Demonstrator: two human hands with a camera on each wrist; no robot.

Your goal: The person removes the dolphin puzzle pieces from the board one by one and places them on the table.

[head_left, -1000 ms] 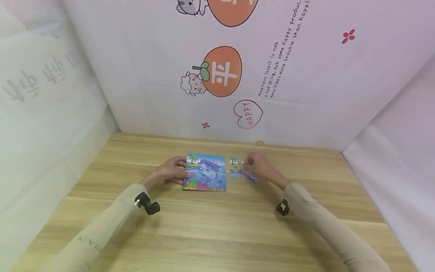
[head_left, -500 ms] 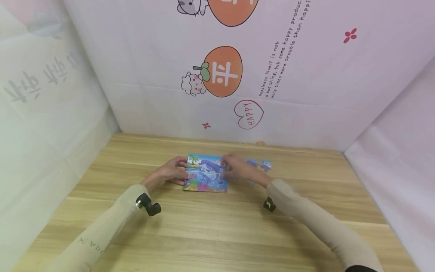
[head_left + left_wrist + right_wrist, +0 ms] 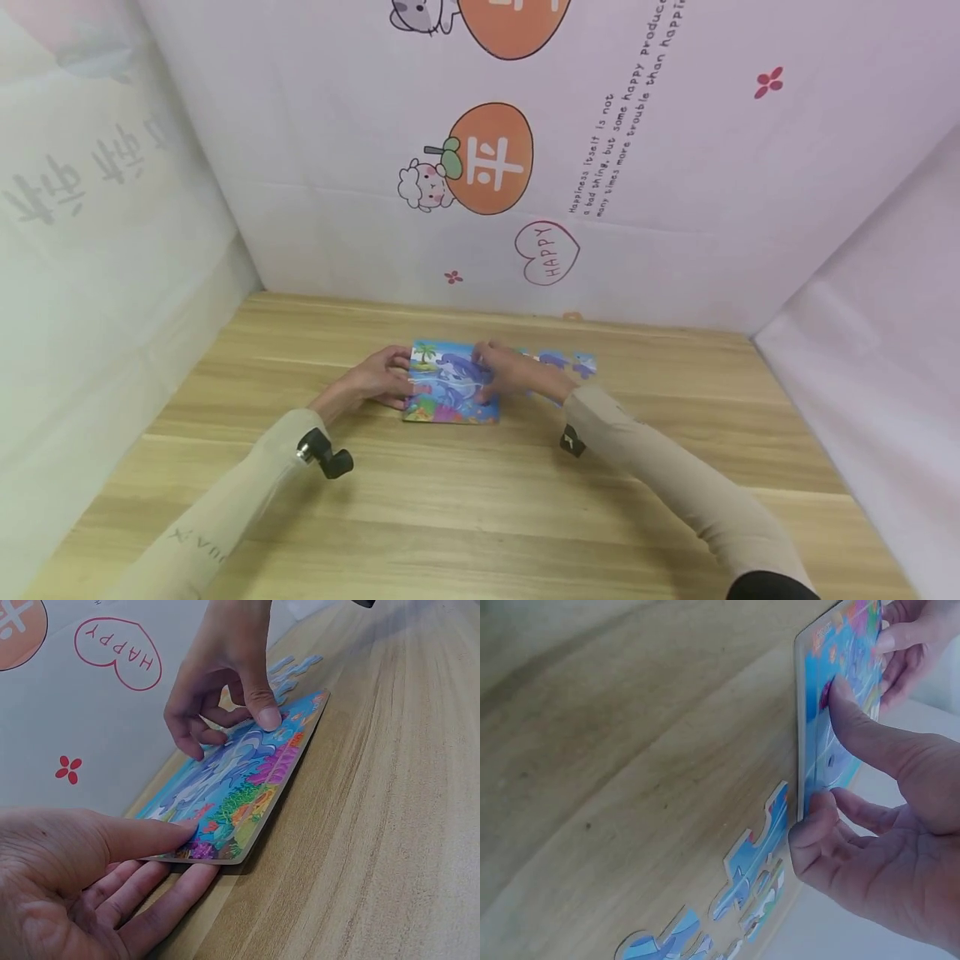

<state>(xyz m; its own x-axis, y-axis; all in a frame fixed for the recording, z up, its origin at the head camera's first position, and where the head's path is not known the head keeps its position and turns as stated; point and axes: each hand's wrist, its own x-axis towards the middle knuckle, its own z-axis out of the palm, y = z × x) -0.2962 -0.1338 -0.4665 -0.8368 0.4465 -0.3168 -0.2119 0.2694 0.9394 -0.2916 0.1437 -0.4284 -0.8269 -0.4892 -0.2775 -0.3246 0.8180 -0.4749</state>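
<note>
A flat picture board (image 3: 442, 408) printed with dolphins, a palm tree and coral lies tilted slightly off the table in the left wrist view. My left hand (image 3: 380, 375) pinches its left edge, thumb on the printed face and fingers underneath. Over the board's right part is my right hand (image 3: 510, 371); its thumb (image 3: 851, 724) reaches onto the picture and the other fingers bend loosely near the far side. No separate thing shows between them. Several loose jigsaw pieces (image 3: 742, 877) with matching colours lie right of the board, partly hidden by the right hand in the head view.
The wooden tabletop (image 3: 450, 500) stretches in front of the board. A printed white cloth (image 3: 637, 267) rises behind the table, and pale cloth walls (image 3: 862, 292) stand at both sides.
My right hand has moved left from the loose jigsaw pieces to the right part of the picture board. My left hand keeps its hold on the board's left edge.
</note>
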